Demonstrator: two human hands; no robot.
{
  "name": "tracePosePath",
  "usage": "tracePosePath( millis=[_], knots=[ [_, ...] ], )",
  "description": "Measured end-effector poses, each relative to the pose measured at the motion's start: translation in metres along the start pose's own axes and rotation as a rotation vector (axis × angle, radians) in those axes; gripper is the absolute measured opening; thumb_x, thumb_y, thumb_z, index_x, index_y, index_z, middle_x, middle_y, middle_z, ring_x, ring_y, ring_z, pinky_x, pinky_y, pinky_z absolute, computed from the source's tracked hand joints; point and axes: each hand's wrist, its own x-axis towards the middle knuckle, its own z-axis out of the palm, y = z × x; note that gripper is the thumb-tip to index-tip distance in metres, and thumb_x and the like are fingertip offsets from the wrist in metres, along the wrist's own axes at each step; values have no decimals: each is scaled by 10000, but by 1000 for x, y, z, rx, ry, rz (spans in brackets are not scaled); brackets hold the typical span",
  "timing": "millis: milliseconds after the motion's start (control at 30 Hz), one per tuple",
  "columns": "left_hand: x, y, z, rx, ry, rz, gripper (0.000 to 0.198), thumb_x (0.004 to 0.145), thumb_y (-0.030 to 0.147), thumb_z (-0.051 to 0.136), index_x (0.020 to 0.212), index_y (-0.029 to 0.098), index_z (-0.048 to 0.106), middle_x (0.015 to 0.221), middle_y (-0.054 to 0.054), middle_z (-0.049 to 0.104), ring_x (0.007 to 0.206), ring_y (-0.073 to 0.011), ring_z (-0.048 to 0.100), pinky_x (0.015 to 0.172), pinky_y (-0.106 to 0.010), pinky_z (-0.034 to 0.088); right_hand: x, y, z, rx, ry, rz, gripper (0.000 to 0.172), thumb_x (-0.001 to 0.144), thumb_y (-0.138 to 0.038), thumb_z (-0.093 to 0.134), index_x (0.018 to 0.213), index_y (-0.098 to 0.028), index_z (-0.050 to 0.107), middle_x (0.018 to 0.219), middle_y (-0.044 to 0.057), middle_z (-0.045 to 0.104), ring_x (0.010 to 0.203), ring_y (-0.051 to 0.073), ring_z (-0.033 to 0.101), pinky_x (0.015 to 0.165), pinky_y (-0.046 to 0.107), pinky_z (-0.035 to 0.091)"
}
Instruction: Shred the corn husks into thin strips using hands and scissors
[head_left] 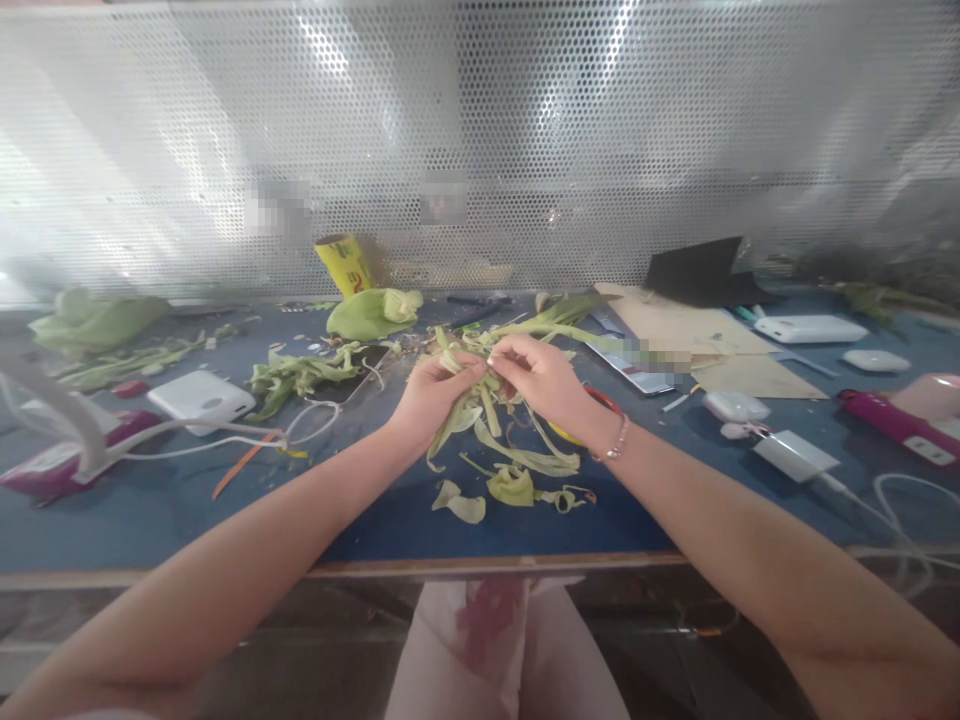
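Both hands meet over a heap of wilted pale green leaves [517, 455] near the middle of the blue table. My left hand [439, 390] is closed, thumb against fingers, with a pale green leaf strip [448, 350] sticking up from its grip. My right hand [544, 385] is pinched shut close beside it. Whatever lies between its fingertips is too small to make out. In front of the hands lie a curled leaf piece [511, 487] and a flat one [459, 502]. Part of the heap is hidden beneath both hands.
A leafy green head [373, 314] lies before a tilted yellow tube [345, 265]. Left are a white power bank [201, 402], cables and more leaves [304, 378]. Right are a phone [634, 368], cardboard [690, 325] and a white charger [795, 455]. A perforated metal panel [487, 130] stands behind.
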Motion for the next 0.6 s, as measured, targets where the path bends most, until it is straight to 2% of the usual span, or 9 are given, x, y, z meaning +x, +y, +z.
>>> tracePosePath(
  millis=[100,267,433,600],
  knots=[
    [-1,0,0,71,17,57,202,606,319,761,681,154,670,626,-3,655,557,-106,592,574,-238,498,-1,1,7,-66,50,-32,109,856,-255,439,760,-209,459,608,-33,514,519,108,490,542,249,392],
    [-2,0,2,67,68,52,219,587,323,772,689,155,677,646,2,654,559,-88,566,574,-221,470,0,8,11,-269,159,-209,135,876,-239,405,758,-201,458,710,-1,503,657,126,473,638,253,379],
    [-3,0,4,-45,57,11,223,589,311,769,700,157,652,661,1,645,599,-105,580,618,-242,477,-3,7,9,-292,142,-196,165,891,-304,407,812,-199,506,690,-11,503,588,109,447,591,234,353],
    [-3,-4,4,-77,44,56,211,616,305,752,690,164,615,632,19,598,589,-93,544,611,-233,454,-5,6,9,-275,149,-175,179,880,-335,434,844,-198,542,691,-11,529,559,104,449,570,232,355]
  ],
)
